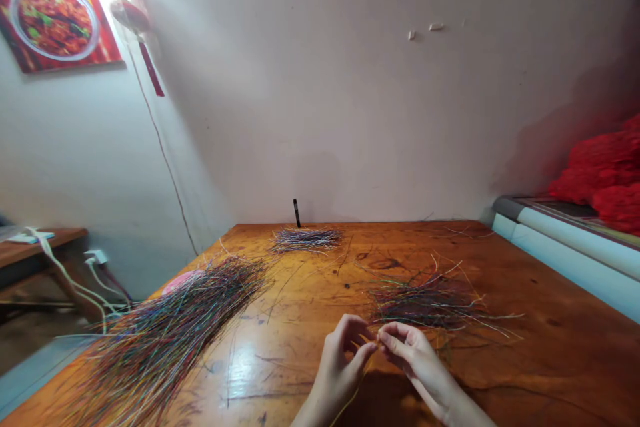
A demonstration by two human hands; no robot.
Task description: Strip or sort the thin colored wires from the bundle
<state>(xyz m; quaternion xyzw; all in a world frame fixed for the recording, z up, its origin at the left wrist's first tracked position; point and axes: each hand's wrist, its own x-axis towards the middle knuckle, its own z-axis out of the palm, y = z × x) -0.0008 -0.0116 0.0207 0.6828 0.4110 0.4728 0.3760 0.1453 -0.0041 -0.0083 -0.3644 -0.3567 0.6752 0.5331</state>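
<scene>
over the near part of the brown varnished wooden table, the left hand and right hand meet, thumbs and fingertips pinched narrow on one thin yellow wire-like strand, presumably because something so fine needs two grips for steadiness. it trails beneath the left hand toward the table's near edge. the long multicoloured heap of loose strands along the table's left side and the smaller dark tangle of strands on its right half seem spaced to leave working room between.

Lane between strand heap, smaller pile; bundle obstructs beyond.
</scene>
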